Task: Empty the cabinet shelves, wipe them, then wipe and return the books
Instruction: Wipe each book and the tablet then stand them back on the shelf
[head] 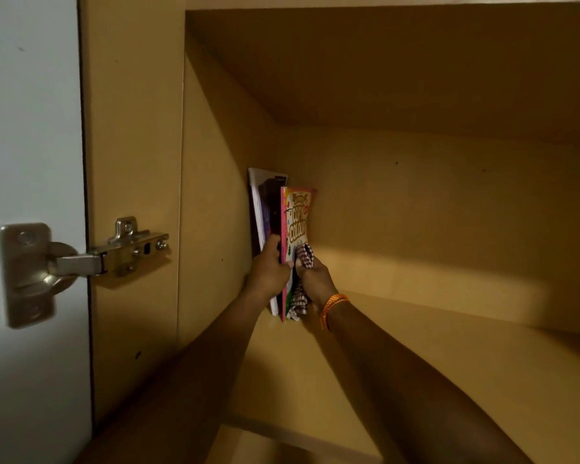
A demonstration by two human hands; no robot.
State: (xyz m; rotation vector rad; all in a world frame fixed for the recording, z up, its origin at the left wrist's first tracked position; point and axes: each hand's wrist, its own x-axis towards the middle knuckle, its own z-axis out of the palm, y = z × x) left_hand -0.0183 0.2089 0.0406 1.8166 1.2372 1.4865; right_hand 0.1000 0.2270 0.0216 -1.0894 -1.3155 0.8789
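Yellow-brown cabinet walls (pixel 416 202) surrounded your two outstretched forearms, with the open door's hinge (pixel 81 262) at near left. Your left hand (pixel 268 272) curled its grip around the lower edge of the books (pixel 275 216) standing upright against the left wall on the shelf (pixel 449 346). Your right hand (pixel 315 279), orange thread at the wrist, clutched a checked cloth (pixel 303 256) against the pink colouring book (pixel 297 219).

We are seeing two thin books standing upright against the cabinet's left wall: a white-edged dark book (pixel 263 209) and a pink colouring book (pixel 297 219), with a checked cloth (pixel 302 259) touching it.
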